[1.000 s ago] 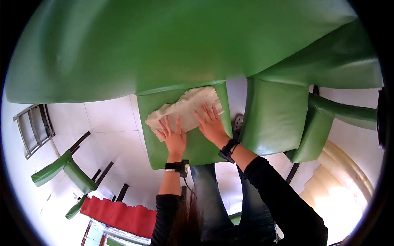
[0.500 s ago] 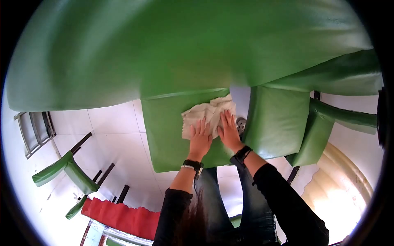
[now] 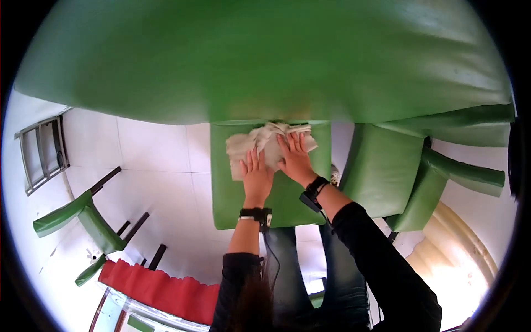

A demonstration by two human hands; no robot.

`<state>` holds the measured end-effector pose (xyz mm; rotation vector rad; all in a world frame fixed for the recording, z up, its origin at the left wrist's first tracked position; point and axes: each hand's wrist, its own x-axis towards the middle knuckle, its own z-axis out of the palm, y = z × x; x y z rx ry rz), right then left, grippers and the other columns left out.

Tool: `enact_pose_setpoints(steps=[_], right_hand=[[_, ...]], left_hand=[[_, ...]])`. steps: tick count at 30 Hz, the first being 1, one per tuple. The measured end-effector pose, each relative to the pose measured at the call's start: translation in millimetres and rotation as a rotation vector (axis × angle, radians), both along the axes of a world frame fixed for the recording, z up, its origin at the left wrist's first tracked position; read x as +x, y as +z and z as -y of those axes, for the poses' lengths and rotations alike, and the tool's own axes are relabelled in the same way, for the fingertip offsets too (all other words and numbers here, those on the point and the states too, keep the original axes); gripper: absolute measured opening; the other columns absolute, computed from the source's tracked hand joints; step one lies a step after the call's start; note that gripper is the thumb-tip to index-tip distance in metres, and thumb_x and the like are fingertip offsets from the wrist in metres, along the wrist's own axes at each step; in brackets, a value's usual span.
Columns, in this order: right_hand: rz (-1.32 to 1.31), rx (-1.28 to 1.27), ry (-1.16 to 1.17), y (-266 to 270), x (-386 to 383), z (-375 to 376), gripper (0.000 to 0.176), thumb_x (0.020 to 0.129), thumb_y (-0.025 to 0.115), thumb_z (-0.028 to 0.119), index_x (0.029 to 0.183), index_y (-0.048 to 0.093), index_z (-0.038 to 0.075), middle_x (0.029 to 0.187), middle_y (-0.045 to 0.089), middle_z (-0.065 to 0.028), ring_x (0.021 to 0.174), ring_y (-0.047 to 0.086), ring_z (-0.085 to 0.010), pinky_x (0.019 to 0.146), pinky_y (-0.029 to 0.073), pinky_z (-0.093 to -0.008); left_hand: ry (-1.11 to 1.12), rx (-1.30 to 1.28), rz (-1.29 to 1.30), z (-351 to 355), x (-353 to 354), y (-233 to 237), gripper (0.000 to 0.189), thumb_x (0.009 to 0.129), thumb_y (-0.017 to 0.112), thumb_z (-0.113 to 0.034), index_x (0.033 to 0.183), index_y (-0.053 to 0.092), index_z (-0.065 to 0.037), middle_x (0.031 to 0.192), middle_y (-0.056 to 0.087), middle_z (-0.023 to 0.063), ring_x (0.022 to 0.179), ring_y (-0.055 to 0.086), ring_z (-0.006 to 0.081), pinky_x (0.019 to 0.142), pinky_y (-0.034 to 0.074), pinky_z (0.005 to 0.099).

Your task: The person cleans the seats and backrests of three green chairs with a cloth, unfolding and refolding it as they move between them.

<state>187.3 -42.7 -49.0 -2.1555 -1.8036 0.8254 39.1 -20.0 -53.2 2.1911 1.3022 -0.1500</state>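
Observation:
A crumpled beige cloth [image 3: 271,149] lies on the green padded seat [image 3: 238,207] of a chair straight in front of me. My left hand [image 3: 257,174] rests flat on the cloth's near part, fingers stretched forward. To its right, my right hand [image 3: 296,159] presses on the cloth with its fingers spread. The far side of the cloth is bunched up close to the green backrest [image 3: 265,66]. Both wrists wear black bands, and a thin cable hangs from the left one.
Another green chair [image 3: 381,171] stands close on the right. At the left are a smaller-looking green chair [image 3: 102,227] and a metal frame [image 3: 41,155] on the tiled floor [image 3: 155,149]. A red ruffled cloth [image 3: 160,290] is at lower left, a yellowish curtain [image 3: 453,243] at lower right.
Both hands have slid the cloth toward the backrest and slightly left, and its far part is more bunched. The view has shifted a little too.

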Motion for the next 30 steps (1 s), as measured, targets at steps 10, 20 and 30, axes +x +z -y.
enact_pose_setpoints(steps=[10, 20, 30], right_hand=[[0.03, 0.116, 0.207, -3.9, -54.1, -55.0, 0.055, 0.072, 0.05, 0.023, 0.122, 0.039, 0.004, 0.13, 0.031, -0.0167, 0.124, 0.022, -0.0284, 0.103, 0.013, -0.0412], [-0.005, -0.098, 0.555, 16.2, -92.0, 111.0, 0.053, 0.079, 0.047, 0.035, 0.125, 0.038, 0.01, 0.132, 0.032, -0.0114, 0.125, 0.023, -0.0235, 0.104, 0.01, -0.0421], [0.053, -0.014, 0.089, 7.3, 6.8, 116.5, 0.066, 0.071, 0.056, 0.031, 0.123, 0.033, -0.003, 0.13, 0.031, -0.0177, 0.123, 0.024, -0.0307, 0.103, 0.013, -0.0451]], left_hand=[[-0.04, 0.043, -0.039, -34.0, -52.8, -2.7, 0.057, 0.079, 0.045, -0.022, 0.127, 0.027, 0.002, 0.136, 0.02, 0.0162, 0.127, 0.014, 0.0327, 0.101, 0.009, 0.0497], [0.009, -0.198, -0.117, 129.9, -116.6, 20.2, 0.064, 0.072, 0.053, -0.02, 0.126, 0.027, 0.004, 0.135, 0.018, 0.022, 0.126, 0.008, 0.0408, 0.099, 0.007, 0.0549], [-0.288, -0.105, -0.011, 89.3, -14.2, 16.9, 0.056, 0.078, 0.047, -0.025, 0.126, 0.032, -0.002, 0.137, 0.017, 0.0171, 0.127, 0.01, 0.0373, 0.097, 0.01, 0.0581]])
